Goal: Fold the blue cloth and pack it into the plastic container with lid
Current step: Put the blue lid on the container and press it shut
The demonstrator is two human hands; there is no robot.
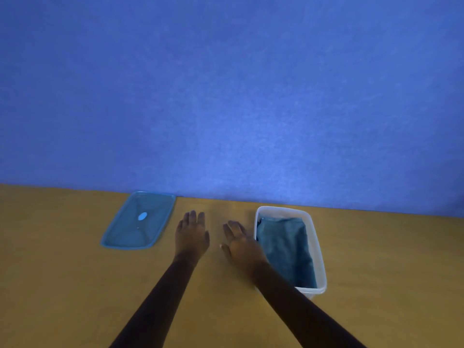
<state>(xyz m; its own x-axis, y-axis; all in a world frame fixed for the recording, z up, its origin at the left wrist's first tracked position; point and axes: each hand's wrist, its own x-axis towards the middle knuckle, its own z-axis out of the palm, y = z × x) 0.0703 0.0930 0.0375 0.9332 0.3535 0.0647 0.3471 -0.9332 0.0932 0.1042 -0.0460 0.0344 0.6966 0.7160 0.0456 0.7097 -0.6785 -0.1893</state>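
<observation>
The folded blue cloth [286,249] lies inside the clear plastic container [316,243], which stands on the table at the right. The blue lid [139,221] lies flat on the table at the left, apart from the container. My left hand [192,234] hovers flat over the table between lid and container, fingers apart, holding nothing. My right hand [242,243] is beside the container's left wall, fingers spread and empty; its forearm covers the container's near left corner.
The wooden table [62,285] runs up to a blue wall [226,96] just behind the lid and container. Bare tabletop lies between the lid and my left hand.
</observation>
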